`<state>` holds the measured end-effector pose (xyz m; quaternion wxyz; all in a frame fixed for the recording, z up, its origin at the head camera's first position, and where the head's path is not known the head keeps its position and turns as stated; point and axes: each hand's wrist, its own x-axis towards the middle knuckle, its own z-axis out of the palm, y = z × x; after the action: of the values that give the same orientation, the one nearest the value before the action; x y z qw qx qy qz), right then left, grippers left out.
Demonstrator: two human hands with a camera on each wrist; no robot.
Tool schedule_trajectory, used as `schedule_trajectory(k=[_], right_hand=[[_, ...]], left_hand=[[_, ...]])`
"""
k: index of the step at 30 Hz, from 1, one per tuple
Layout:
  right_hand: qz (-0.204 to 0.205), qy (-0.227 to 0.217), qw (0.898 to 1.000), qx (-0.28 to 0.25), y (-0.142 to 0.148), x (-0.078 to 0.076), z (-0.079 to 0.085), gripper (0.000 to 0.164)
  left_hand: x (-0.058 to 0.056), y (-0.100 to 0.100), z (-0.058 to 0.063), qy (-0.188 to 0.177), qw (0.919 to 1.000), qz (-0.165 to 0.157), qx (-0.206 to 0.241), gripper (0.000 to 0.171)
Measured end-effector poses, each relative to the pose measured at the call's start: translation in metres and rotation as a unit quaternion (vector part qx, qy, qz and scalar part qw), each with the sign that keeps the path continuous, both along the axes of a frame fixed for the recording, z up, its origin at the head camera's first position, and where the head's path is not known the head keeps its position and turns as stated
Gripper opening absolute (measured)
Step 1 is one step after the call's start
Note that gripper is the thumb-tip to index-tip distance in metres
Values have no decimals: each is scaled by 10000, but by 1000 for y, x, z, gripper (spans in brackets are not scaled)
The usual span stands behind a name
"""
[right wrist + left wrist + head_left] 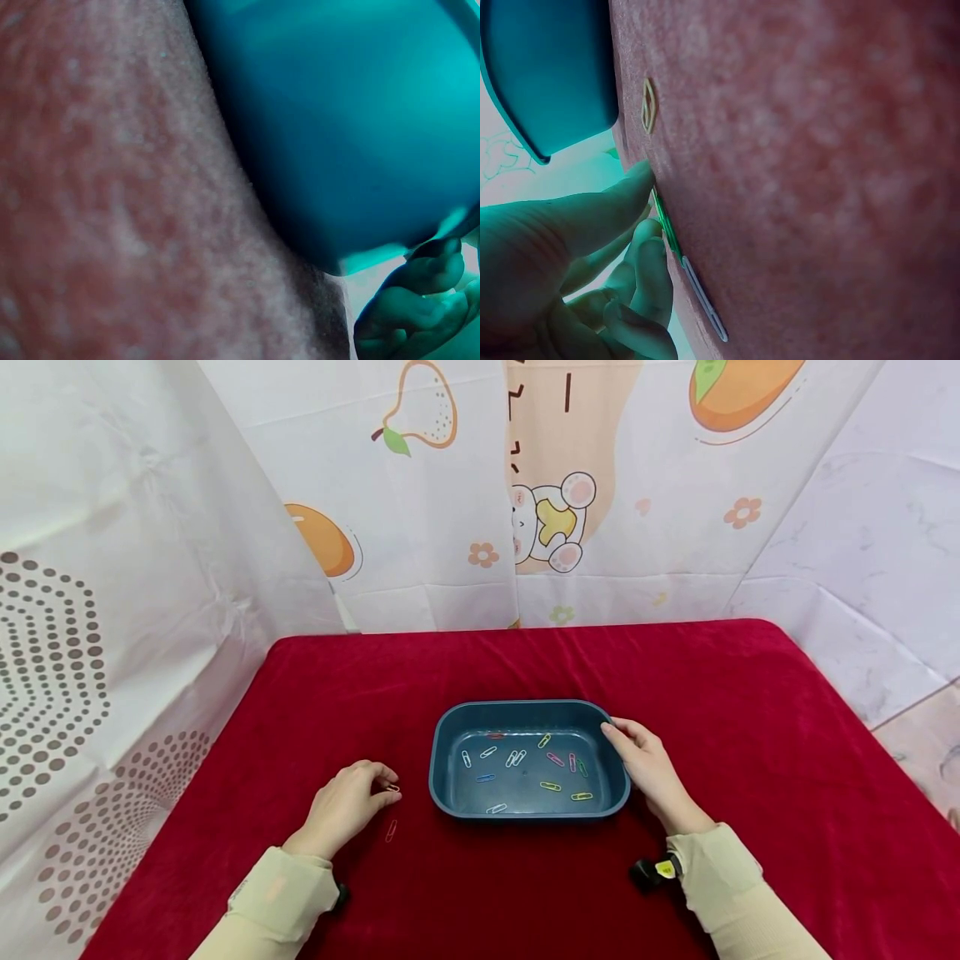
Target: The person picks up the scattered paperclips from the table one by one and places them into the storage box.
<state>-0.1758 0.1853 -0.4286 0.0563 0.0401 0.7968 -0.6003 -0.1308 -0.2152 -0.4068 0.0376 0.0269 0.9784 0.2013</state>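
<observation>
My left hand is low over the red cloth, left of the tray. Its thumb and fingertips pinch a paper clip, green in the left wrist view. A pale paper clip lies end to end with it below the fingers. Another paper clip, reddish in the head view, lies on the cloth nearer me. With my right hand I grip the right wall of the dark blue tray, thumb over the rim and fingers outside. Inside the tray, several coloured paper clips are scattered.
The red velvet cloth covers the whole table, its far edge close to a printed curtain. White sheeting hangs along the left side. The tray stands flat at the middle, between my hands.
</observation>
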Motion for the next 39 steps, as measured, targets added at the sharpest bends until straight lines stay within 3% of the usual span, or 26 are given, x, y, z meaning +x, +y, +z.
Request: schedule_trajectory(k=[17, 39], right_hand=[[-42, -24, 10000, 67, -2, 1, 3, 54], [-31, -76, 9999, 72, -2, 1, 4, 56]], left_hand=[[-7, -1, 2, -156, 9998, -90, -123, 6], [-15, -3, 1, -381, 9987, -311, -121, 9]])
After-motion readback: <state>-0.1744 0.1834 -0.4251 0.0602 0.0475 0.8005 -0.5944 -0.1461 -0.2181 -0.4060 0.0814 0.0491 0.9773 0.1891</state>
